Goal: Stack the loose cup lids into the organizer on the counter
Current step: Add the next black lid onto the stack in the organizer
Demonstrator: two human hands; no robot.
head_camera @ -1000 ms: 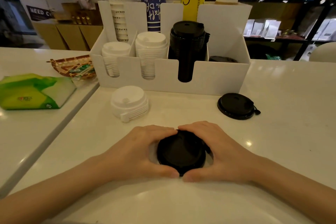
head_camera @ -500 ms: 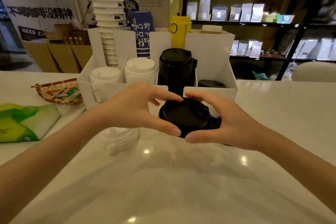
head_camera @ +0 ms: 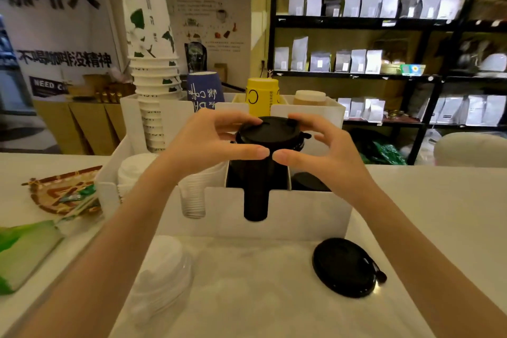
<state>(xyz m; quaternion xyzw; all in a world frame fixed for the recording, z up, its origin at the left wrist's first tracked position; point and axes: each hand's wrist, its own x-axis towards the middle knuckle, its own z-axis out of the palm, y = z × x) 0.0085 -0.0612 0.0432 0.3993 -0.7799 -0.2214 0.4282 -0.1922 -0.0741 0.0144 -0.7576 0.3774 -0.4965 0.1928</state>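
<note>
White lids [head_camera: 162, 274]: a loose stack lay on the near counter [head_camera: 274, 310], below the left forearm.
Loose black lid [head_camera: 344, 266]: lay flat on the counter to the right, just before the organizer [head_camera: 301, 217], under the right forearm.
Organizer: white, with slotted front; white lids in its left bays, a tall black stack [head_camera: 256, 186] in the third bay, a few black lids low in the right bay.
Left hand [head_camera: 208, 140]: closed on the left rim of the held lid [head_camera: 267, 132], thumb in front, fingers behind.
Right hand [head_camera: 323, 148]: closed on the right rim likewise; the thumb tips nearly met in front.
Held lid: black, level, at the top of the black stack; whether seated or just above could not be told.
Key relation: the stack's axis ran vertically, directly beneath the grip; both hands were equally near, so the next move was probably straight down.
Background: cup stacks and shelves of bags.
</note>
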